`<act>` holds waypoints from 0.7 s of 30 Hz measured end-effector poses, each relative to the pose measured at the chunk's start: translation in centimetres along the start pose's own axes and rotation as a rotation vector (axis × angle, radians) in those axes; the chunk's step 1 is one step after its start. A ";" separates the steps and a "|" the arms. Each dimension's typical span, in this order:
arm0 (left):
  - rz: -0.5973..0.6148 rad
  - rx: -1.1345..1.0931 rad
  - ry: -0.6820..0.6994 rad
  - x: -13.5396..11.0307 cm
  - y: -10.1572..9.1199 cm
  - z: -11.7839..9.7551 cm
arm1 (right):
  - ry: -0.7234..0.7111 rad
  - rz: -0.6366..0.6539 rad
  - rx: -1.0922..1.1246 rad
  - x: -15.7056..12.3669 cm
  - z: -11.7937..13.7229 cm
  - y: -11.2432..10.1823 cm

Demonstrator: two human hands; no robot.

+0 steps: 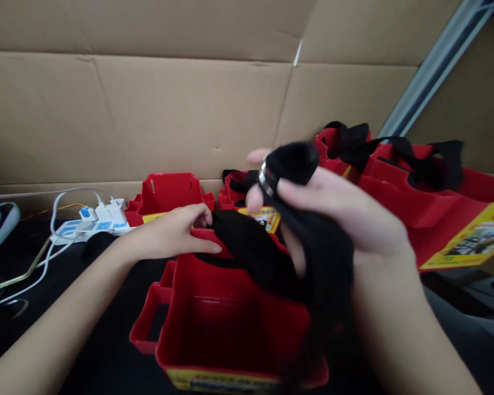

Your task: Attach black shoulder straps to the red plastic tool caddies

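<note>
In the head view, the near red box (214,282) is kept open side up, in front of the person. Its back rim is clasped by the left hand (181,230), the thumb lying over the near side and the fingers curled behind, presumably so that the box is steadied against the pull of the black strap (255,252). That strap is led from the back rim to above the box's right side, where it is grasped, bunched in a loop, by the right hand (349,214); a silvery metal piece (267,176), blurred and apparently a buckle, is held among the fingers, probably so that the strap is controlled there.

The near red box's interior is shaded, and no contents can be made out. An open side holder (150,318) is carried on its left. Behind it, a left rear container (170,192) and a right rear container (227,195) are set against the cardboard (168,120). To its right, a large red container (415,216) is seen with a dark strap (448,164) draped over and into it.
</note>
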State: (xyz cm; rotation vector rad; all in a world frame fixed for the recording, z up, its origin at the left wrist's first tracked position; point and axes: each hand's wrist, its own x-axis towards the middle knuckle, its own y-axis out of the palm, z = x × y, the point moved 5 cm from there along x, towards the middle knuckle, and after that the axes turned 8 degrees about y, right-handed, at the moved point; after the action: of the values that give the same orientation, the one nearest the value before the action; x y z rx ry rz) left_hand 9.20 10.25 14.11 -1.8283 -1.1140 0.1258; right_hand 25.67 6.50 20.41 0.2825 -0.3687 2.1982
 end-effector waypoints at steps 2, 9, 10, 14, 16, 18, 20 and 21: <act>0.005 0.114 -0.075 0.2 -0.2 0.6 | 0.059 0.254 -0.267 -0.8 -0.6 2.2; 0.137 0.158 -0.175 -0.3 -0.4 2.7 | 0.002 0.293 -1.126 -0.6 -4.2 4.2; 0.164 0.169 -0.160 -0.3 -0.2 2.8 | 0.018 0.301 -1.204 -0.4 -4.8 4.5; 0.218 0.273 -0.136 -0.1 0.0 3.1 | 0.086 0.374 -1.361 -0.1 -6.5 5.6; 0.229 0.312 -0.135 0.0 0.1 3.0 | 0.079 0.465 -1.321 -0.4 -7.0 6.0; 0.239 0.324 -0.119 0.1 0.0 2.8 | 0.111 0.634 -1.234 -1.0 -7.8 6.4; 0.242 0.320 -0.100 0.1 0.0 2.5 | 0.170 0.745 -1.166 -1.4 -8.7 6.5; 0.244 0.315 -0.093 0.1 0.0 2.4 | 0.195 0.741 -1.148 -1.4 -8.9 6.4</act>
State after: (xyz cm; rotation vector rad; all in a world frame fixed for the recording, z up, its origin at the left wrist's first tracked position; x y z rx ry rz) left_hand 8.06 11.95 12.88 -1.6780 -0.8733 0.5055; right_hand 20.74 4.91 10.62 -0.8002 -1.7126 2.2393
